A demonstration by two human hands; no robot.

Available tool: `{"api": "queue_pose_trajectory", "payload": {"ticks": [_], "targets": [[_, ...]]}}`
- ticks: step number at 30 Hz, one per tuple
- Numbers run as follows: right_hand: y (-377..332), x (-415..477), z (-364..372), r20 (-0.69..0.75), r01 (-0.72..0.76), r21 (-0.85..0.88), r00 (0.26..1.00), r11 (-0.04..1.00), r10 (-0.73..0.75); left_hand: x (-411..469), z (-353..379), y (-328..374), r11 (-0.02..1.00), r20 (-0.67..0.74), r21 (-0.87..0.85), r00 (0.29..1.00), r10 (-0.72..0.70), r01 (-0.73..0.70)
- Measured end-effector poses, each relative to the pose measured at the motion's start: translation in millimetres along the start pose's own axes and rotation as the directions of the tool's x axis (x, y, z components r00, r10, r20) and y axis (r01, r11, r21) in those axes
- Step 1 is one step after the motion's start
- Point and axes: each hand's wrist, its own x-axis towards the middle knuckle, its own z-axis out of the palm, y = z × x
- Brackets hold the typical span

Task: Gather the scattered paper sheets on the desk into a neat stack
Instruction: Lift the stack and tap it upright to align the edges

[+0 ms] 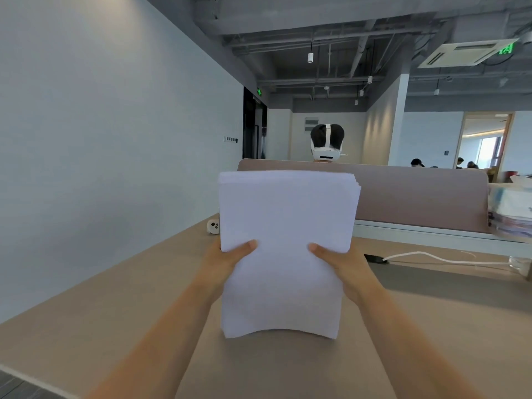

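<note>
- Nearest the lens, the left hand (227,262) and the right hand (341,267) reach out side by side, each clamping one long side of the paper stack (285,226): thumbs pressed on the near face, the other fingers hidden behind the sheets.
- The stack stands on end directly ahead of the person, centred between the two hands, its long axis running up and down and its broad face turned to the camera. Neither hand is nearer; the grip is even, about halfway up.
- The lower short edge bows upward in the middle, its corners at or just above the tan surface (115,326); whether it touches cannot be told.
- At the top right corner the sheets sit slightly staggered, so the pile looks gathered but not yet squared.
- Judged from this, the next step is likely a tap of the lower edge on the surface, then laying the stack flat.
- No loose sheets show on the surface; a small white object (213,226) sits just left of the stack, and a white cable (431,257) lies well off to the right.
</note>
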Motion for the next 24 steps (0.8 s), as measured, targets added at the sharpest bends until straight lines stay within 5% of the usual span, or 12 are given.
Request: {"api": "queue_pose_trajectory", "payload": {"ticks": [4, 10, 16, 20, 24], "targets": [[18.2, -4.4, -7.5, 0.117, -0.143, -0.039, 0.982, 0.989, 0.146, -8.3, -14.7, -15.6, 0.996, 0.147, -0.014, 0.986, -0.081, 0.084], [17.6, 1.7, 2.6, -0.062, -0.098, -0.016, 0.993, 0.995, 0.097, -3.1, 9.2, -12.6, 0.996, -0.102, -0.079, 0.994, -0.044, 0.036], [-0.1, 6.5, 9.2, -0.079, -0.039, -0.069, 0.996, 0.997, 0.033, 6.6, 22.3, -2.4, 0.999, -0.262, -0.034, 0.964, -0.045, 0.038], [-0.5, 7.2, 14.6, -0.1, -0.022, -0.147, 0.995, 0.989, 0.008, 2.8, 25.9, 0.4, 0.979, -0.273, 0.204, 0.959, 0.072, -0.015], [3.0, 5.1, 16.2, -0.075, 0.024, -0.02, 0.997, 1.0, -0.026, 0.5, 25.6, 7.9, 0.993, -0.264, 0.114, 0.963, 0.063, -0.034]]}}
